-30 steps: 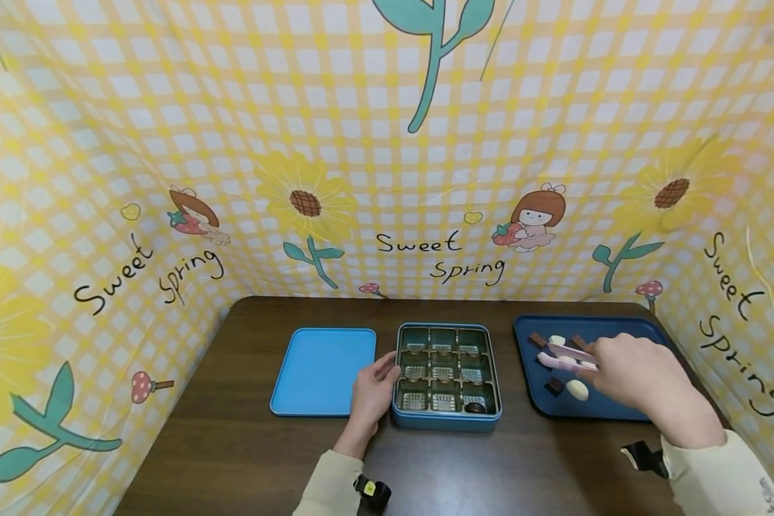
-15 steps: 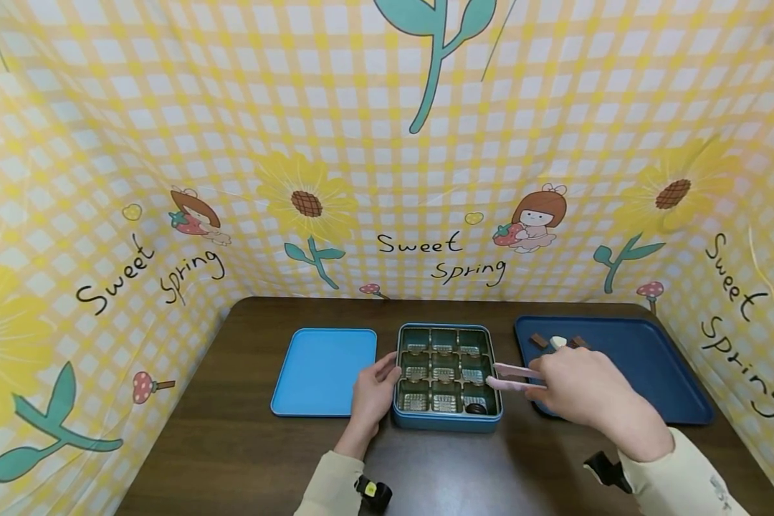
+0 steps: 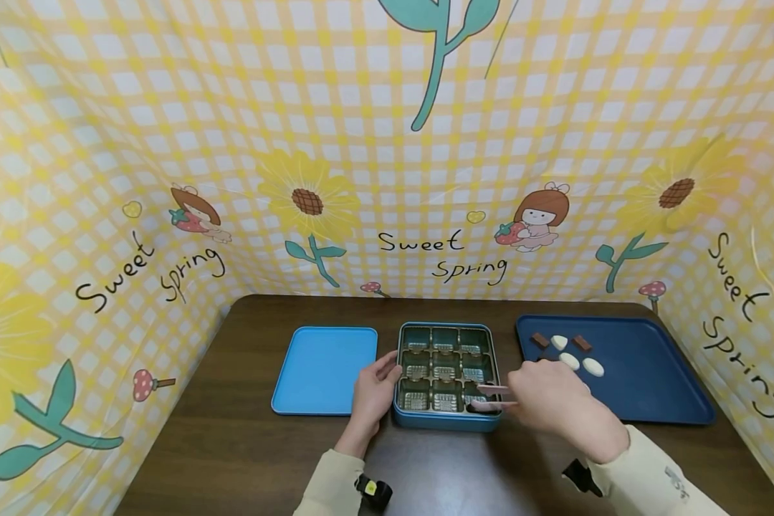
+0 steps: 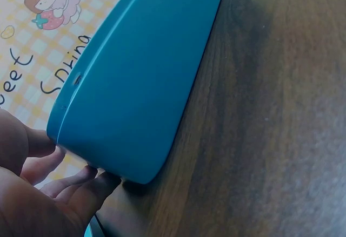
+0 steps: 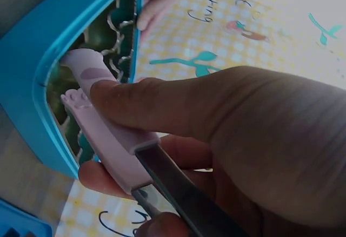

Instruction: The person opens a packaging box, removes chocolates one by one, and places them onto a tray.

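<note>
My right hand (image 3: 548, 394) grips pink-tipped metal tongs (image 5: 116, 134), thumb on one arm and fingers under the other. Their tips stand apart inside the front right compartment of the blue tin (image 3: 448, 421), where a dark chocolate sits partly hidden at the lower tip. I cannot tell whether the tongs hold anything. My left hand (image 3: 370, 390) rests against the tin's left side, thumb near the rim and fingers on the outer wall (image 4: 130, 86). A clear divided insert (image 3: 445, 369) fills the tin.
A light blue lid (image 3: 325, 369) lies flat left of the tin. On the right, a dark blue tray (image 3: 651, 387) bears white chocolates (image 3: 593, 367) and brown chocolate pieces (image 3: 582, 342), partly hidden by the right hand. A checked cloth (image 3: 335, 129) surrounds the brown table (image 3: 232, 430).
My right hand has carried the tongs left from the tray to the tin, and their tips are now inside the front right compartment. The left hand stays against the tin.
</note>
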Demonstrator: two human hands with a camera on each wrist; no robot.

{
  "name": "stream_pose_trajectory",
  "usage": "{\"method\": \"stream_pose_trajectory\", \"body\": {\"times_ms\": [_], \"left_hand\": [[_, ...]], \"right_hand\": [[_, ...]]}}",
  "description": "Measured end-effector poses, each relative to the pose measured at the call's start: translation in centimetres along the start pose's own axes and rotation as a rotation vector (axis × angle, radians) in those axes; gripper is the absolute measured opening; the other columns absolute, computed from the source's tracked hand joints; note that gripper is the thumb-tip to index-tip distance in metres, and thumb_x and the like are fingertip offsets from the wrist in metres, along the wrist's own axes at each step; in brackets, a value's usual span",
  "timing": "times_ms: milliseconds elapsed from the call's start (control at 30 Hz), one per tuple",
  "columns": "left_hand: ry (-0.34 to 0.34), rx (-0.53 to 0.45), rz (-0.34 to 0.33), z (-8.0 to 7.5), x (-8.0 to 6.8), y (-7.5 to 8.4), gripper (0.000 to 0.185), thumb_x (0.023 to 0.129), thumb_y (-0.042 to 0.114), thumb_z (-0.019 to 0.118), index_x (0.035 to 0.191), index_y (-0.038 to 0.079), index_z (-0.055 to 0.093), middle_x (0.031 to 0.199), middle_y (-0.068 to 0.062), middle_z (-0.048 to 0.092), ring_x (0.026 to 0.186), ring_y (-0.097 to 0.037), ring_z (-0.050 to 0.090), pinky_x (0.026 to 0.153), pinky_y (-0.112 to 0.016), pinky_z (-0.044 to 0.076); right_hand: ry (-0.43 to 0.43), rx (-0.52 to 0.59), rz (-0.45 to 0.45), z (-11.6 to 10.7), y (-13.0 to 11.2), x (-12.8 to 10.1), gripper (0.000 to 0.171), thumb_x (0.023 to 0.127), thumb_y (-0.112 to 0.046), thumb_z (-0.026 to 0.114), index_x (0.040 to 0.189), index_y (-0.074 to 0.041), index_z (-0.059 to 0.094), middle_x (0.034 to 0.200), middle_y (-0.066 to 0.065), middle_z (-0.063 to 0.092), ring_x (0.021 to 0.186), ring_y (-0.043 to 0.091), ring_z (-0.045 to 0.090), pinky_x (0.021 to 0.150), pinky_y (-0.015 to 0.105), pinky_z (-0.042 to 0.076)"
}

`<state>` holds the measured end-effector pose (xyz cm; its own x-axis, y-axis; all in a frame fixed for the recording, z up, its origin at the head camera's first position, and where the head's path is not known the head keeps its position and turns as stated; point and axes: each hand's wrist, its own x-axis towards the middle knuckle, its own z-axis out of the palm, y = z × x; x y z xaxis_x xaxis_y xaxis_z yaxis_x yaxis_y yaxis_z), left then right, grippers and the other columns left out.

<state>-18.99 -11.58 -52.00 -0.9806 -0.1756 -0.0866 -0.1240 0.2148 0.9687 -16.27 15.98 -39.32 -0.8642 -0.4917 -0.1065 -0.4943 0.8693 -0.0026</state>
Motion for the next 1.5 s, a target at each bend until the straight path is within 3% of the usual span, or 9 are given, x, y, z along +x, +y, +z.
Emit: {"method": "stream_pose_trajectory", "body": {"times_ms": [433,733,967,1500], "left_hand": [[0.003,0.002,0.007,0.1,0.1,-0.2,0.037,0.102,0.016,0.062,0.139,0.012,0.063,0.132,-0.019,0.065,0.124,-0.032,0.061,0.098,-0.051,0.051],[0.003,0.009,0.004,0.1,0.1,-0.3,0.037,0.102,0.016,0.063,0.138,0.012,0.064,0.131,-0.018,0.065,0.123,-0.031,0.062,0.098,-0.05,0.052],[-0.008,0.001,-0.002,0.0,0.1,-0.2,0.037,0.102,0.017,0.062,0.139,0.013,0.063,0.133,-0.018,0.064,0.124,-0.032,0.061,0.099,-0.051,0.05],[0.001,0.005,0.006,0.0,0.1,-0.2,0.038,0.102,0.017,0.062,0.139,0.013,0.063,0.133,-0.018,0.064,0.125,-0.032,0.061,0.099,-0.051,0.051]], "right_hand": [[0.018,-0.17,-0.034,1.2,-1.7,1.6,0.017,0.083,-0.021,0.082,0.075,-0.011,0.072,0.059,0.0,0.053,0.048,0.013,0.045,0.045,0.033,0.046],[0.005,-0.224,-0.048,1.9,-2.5,2.5,0.024,0.084,-0.015,0.078,0.064,-0.014,0.066,0.056,-0.001,0.05,0.048,0.013,0.048,0.047,0.033,0.049],[-0.016,-0.246,-0.036,1.8,-3.1,3.1,0.021,0.081,-0.017,0.081,0.066,-0.011,0.068,0.054,0.0,0.051,0.047,0.013,0.047,0.046,0.03,0.049],[-0.116,-0.233,-0.025,1.2,-3.3,4.7,0.032,0.083,-0.026,0.082,0.06,-0.017,0.061,0.055,-0.003,0.05,0.051,0.012,0.049,0.05,0.032,0.05]]}}
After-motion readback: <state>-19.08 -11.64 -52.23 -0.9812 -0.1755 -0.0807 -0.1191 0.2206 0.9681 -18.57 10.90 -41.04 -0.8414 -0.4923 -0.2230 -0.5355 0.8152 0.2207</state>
